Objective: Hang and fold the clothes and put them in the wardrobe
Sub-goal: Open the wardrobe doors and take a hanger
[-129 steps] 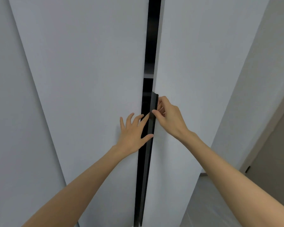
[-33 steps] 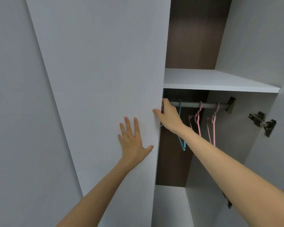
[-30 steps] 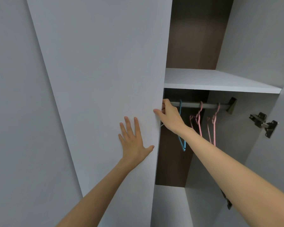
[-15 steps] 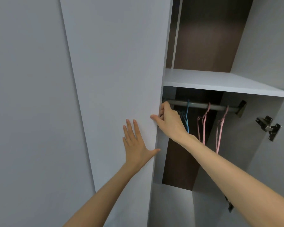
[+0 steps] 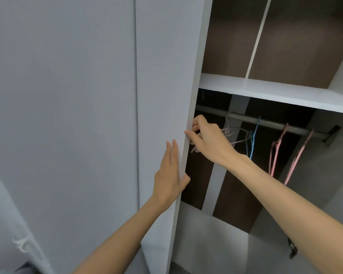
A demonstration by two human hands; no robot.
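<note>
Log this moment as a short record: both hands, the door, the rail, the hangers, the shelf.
left hand: flat on the door front near its edge, fingers straight
right hand: pinches the door edge, thumb in front, fingers behind
door: partly open
rail: runs across under the shelf
hangers: blue hanger, two pink hangers to its right, pale hanger behind the right hand; none carries clothes
shelf: white

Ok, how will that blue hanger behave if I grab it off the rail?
The blue hanger looks thin, so probably light and slightly bendy. It hangs free on the rail, so it would likely swing. It may snag the pale hanger beside it.
</note>
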